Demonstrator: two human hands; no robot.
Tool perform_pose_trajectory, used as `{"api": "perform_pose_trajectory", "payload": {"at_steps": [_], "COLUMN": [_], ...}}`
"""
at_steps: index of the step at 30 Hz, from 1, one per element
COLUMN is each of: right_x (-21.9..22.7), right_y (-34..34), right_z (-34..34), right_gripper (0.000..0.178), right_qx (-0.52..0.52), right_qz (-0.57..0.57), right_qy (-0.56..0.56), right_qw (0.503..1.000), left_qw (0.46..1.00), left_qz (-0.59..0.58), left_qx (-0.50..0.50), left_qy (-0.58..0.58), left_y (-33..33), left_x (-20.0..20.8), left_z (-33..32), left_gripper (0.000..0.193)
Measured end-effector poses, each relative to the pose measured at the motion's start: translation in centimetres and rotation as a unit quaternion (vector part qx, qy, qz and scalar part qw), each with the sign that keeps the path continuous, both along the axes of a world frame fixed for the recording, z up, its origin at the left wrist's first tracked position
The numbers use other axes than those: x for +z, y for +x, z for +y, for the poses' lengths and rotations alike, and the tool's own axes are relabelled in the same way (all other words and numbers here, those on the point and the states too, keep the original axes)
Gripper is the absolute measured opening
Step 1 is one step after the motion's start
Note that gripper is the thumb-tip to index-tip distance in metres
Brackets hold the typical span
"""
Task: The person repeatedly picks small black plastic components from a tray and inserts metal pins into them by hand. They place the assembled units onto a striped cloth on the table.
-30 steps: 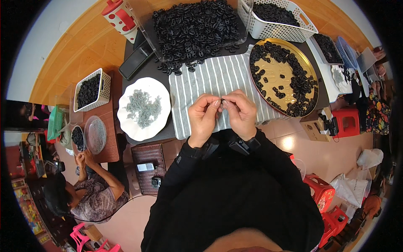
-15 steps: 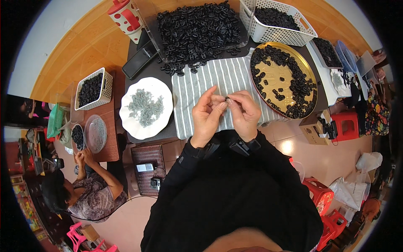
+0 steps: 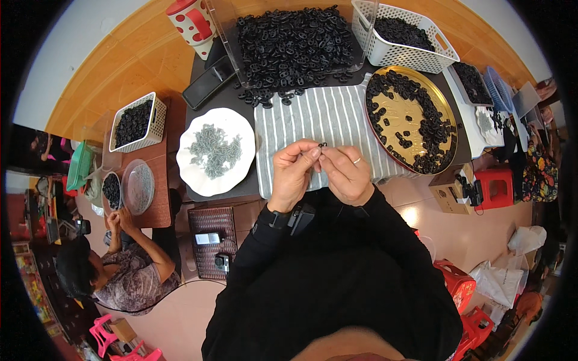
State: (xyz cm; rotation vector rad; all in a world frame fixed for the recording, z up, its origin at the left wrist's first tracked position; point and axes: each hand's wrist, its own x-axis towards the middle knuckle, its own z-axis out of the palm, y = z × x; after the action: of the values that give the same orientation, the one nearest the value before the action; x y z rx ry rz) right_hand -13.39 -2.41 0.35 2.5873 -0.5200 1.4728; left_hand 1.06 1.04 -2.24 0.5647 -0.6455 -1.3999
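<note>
A small black part (image 3: 323,145), looking like a little plastic piece with a hole, is held above the grey-and-white striped cloth (image 3: 313,111). My left hand (image 3: 294,171) pinches it between thumb and forefinger. Close against it, my right hand (image 3: 346,174) has its thumb and fingertips pressed together; whether something small sits in them is hidden. Left of my hands stands a white scalloped plate (image 3: 188,171) with a heap of small silvery-grey pieces (image 3: 215,150). To the right, a round gold tray (image 3: 400,114) bears many similar black parts around its rim.
A clear bin (image 3: 224,45) of black parts spills onto the table behind the cloth. A white basket (image 3: 415,58), a phone (image 3: 209,84) and a dotted tumbler (image 3: 191,27) stand nearby. A co-worker (image 3: 123,271) sits left, hands at a brown table (image 3: 158,186).
My left fingers have closed from a spread pose. My right hand has rolled over, showing its back and a ring. The black part shows more plainly. The view has shifted slightly.
</note>
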Motion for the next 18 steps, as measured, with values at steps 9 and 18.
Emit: {"api": "perform_pose_trajectory", "payload": {"at_steps": [9, 18], "right_x": [0.2, 1.4], "right_y": [0.6, 1.6], "right_z": [0.3, -1.4], "right_gripper": [0.018, 0.013], "right_qx": [0.033, 0.003], "right_qz": [-0.074, 0.062], "right_qy": [0.103, 0.256], "right_qw": [0.991, 0.965], "left_qw": [0.999, 0.970], "left_qz": [-0.021, -0.125], "left_qx": [0.040, 0.208], "left_qy": [0.013, -0.033], "left_y": [1.5, 4.1], "left_x": [0.1, 2.8], "left_z": [0.3, 2.2], "left_gripper": [0.010, 0.006]}}
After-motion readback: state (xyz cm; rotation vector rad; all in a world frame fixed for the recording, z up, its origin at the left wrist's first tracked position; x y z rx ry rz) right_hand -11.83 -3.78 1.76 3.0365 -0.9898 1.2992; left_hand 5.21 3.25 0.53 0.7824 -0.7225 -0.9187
